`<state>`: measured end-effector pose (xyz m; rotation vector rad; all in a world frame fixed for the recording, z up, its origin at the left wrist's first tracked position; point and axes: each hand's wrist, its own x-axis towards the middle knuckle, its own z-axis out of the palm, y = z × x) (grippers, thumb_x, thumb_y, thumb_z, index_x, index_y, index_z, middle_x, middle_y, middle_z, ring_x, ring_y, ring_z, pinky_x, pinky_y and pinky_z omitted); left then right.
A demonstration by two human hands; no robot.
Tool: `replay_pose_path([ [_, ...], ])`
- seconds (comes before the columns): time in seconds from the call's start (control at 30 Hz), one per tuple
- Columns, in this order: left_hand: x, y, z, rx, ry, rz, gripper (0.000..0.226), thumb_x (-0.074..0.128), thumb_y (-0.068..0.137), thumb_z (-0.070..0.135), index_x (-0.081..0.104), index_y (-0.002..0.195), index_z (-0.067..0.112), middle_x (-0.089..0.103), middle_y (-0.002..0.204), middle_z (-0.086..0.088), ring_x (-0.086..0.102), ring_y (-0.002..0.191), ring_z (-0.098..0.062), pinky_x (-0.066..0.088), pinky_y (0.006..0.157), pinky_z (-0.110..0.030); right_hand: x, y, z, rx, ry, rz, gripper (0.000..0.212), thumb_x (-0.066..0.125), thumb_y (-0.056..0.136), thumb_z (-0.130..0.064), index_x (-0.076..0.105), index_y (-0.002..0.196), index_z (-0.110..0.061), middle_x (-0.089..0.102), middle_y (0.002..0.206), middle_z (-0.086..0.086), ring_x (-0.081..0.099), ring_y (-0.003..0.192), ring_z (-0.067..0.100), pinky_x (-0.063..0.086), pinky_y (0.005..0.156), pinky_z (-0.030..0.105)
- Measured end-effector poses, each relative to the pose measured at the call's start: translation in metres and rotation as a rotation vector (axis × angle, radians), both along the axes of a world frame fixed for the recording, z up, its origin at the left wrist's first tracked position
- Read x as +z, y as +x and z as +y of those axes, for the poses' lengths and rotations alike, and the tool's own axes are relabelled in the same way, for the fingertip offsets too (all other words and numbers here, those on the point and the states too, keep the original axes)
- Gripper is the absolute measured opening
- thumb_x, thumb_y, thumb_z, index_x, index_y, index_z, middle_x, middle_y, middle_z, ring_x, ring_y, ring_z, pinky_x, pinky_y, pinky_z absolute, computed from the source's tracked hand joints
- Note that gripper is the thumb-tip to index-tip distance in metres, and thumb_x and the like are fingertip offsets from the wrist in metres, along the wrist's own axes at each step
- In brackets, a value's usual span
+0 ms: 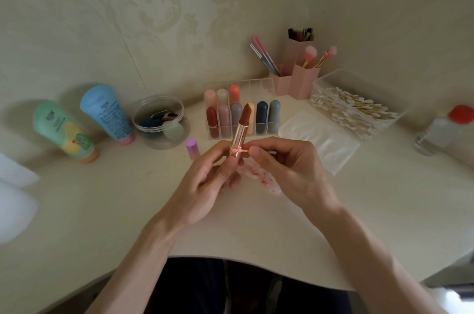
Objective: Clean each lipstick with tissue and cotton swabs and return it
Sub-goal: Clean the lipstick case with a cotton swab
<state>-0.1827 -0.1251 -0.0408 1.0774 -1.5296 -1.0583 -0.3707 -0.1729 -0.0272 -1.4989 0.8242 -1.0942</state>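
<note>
Centre frame: left hand (pixel 205 185) gripped lipstick (pixel 239 131) upright, uncapped; right hand (pixel 284 167) pinched cotton swab (pixel 272 152) against its base. Above: nine capped lipsticks (pixel 261 116) racked. Left: two tubes (pixel 107 113).

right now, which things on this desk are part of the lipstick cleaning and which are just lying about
In the job: lipstick in left hand; cotton swab in right hand; stained tissue; purple cap; lipstick organizer; swab box; clean tissues.

Lying about: green tube; blue tube; sponge jar; brush holders; red-capped bottle (use unclear).
</note>
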Motion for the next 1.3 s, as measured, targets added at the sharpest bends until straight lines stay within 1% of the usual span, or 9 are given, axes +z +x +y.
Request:
replay_pose_path([
  [0.1, 0.0, 0.0004, 0.0001, 0.034, -0.01, -0.026, 0.023, 0.046, 0.108, 0.024, 0.065, 0.114, 0.012, 0.063, 0.076, -0.001, 0.055, 0.066, -0.013, 0.041, 0.058, -0.024, -0.0001, 0.0004, 0.0002, -0.016, -0.026, 0.005, 0.014, 0.071, 0.098, -0.013, 0.083, 0.106, -0.017, 0.077, 0.091, 0.022, 0.064, 0.083, 0.06, 0.052, 0.07, 0.073],
  [0.3, -0.0017, -0.0016, -0.0002, 0.095, 0.039, 0.187, 0.026, 0.06, 0.097, 0.017, 0.056, 0.121, 0.007, 0.074, 0.086, -0.011, 0.065, 0.071, -0.021, 0.049, 0.063, -0.022, -0.0016, 0.0008, -0.0019, -0.055, -0.034, 0.014, 0.014, 0.072, 0.098, -0.011, 0.083, 0.106, -0.015, 0.077, 0.087, 0.022, 0.065, 0.08, 0.057, 0.054, 0.068, 0.067],
  [0.43, -0.003, -0.0003, -0.0015, 0.079, 0.005, 0.141, 0.016, 0.054, 0.103, 0.015, 0.057, 0.112, 0.002, 0.074, 0.089, -0.016, 0.07, 0.079, -0.028, 0.049, 0.057, -0.03, -0.004, 0.0014, -0.0019, -0.033, -0.045, -0.008, 0.013, 0.07, 0.098, -0.009, 0.082, 0.106, -0.009, 0.078, 0.086, 0.018, 0.07, 0.077, 0.048, 0.055, 0.068, 0.065],
  [0.53, -0.005, 0.0014, -0.0013, 0.084, -0.02, 0.083, 0.016, 0.05, 0.107, 0.014, 0.063, 0.114, 0.006, 0.067, 0.086, -0.018, 0.061, 0.076, -0.035, 0.052, 0.064, -0.035, -0.0046, 0.0019, -0.0016, -0.016, -0.048, 0.0, 0.013, 0.07, 0.099, -0.009, 0.081, 0.106, -0.007, 0.079, 0.086, 0.014, 0.073, 0.076, 0.043, 0.057, 0.072, 0.065],
  [0.73, -0.0012, -0.0016, 0.0002, 0.089, 0.0, 0.075, 0.026, 0.072, 0.092, 0.021, 0.068, 0.115, 0.009, 0.073, 0.094, 0.005, 0.069, 0.088, -0.014, 0.055, 0.075, -0.024, -0.0067, 0.0046, -0.0017, -0.049, -0.09, 0.031, 0.012, 0.073, 0.097, -0.011, 0.082, 0.105, -0.011, 0.08, 0.086, 0.01, 0.073, 0.076, 0.041, 0.057, 0.072, 0.06],
  [0.93, -0.0056, 0.0009, -0.0028, 0.137, -0.049, 0.072, 0.02, 0.069, 0.092, 0.015, 0.074, 0.111, 0.013, 0.065, 0.093, 0.0, 0.061, 0.074, -0.019, 0.052, 0.064, -0.028, -0.009, 0.0042, -0.0024, -0.044, -0.11, 0.041, 0.013, 0.073, 0.098, -0.01, 0.081, 0.106, -0.009, 0.08, 0.089, 0.01, 0.073, 0.077, 0.041, 0.058, 0.071, 0.057],
  [1.1, -0.0048, -0.0014, -0.0031, 0.221, -0.031, 0.215, 0.034, 0.076, 0.082, 0.01, 0.067, 0.114, 0.008, 0.075, 0.094, -0.014, 0.074, 0.082, -0.036, 0.055, 0.058, -0.029, -0.0069, 0.003, -0.0004, -0.033, -0.101, 0.017, 0.012, 0.072, 0.097, -0.012, 0.082, 0.103, -0.016, 0.079, 0.085, 0.013, 0.071, 0.075, 0.043, 0.058, 0.068, 0.055],
  [1.2, -0.0062, -0.0007, -0.003, 0.177, -0.016, 0.214, 0.025, 0.068, 0.09, 0.01, 0.063, 0.11, -0.004, 0.077, 0.096, -0.013, 0.073, 0.083, -0.026, 0.057, 0.064, -0.03, -0.0048, 0.0032, 0.0011, -0.03, -0.097, 0.001, 0.013, 0.072, 0.097, -0.01, 0.081, 0.102, -0.018, 0.08, 0.088, 0.006, 0.074, 0.078, 0.04, 0.06, 0.071, 0.051],
  [1.3, -0.0042, -0.0007, -0.0009, 0.114, -0.015, 0.162, 0.025, 0.063, 0.095, 0.014, 0.065, 0.118, 0.003, 0.076, 0.098, -0.006, 0.071, 0.087, -0.018, 0.058, 0.072, -0.03, -0.0056, 0.0025, 0.0007, -0.029, -0.103, 0.004, 0.016, 0.071, 0.097, -0.007, 0.081, 0.102, -0.018, 0.081, 0.09, 0.002, 0.074, 0.079, 0.034, 0.06, 0.072, 0.045],
])
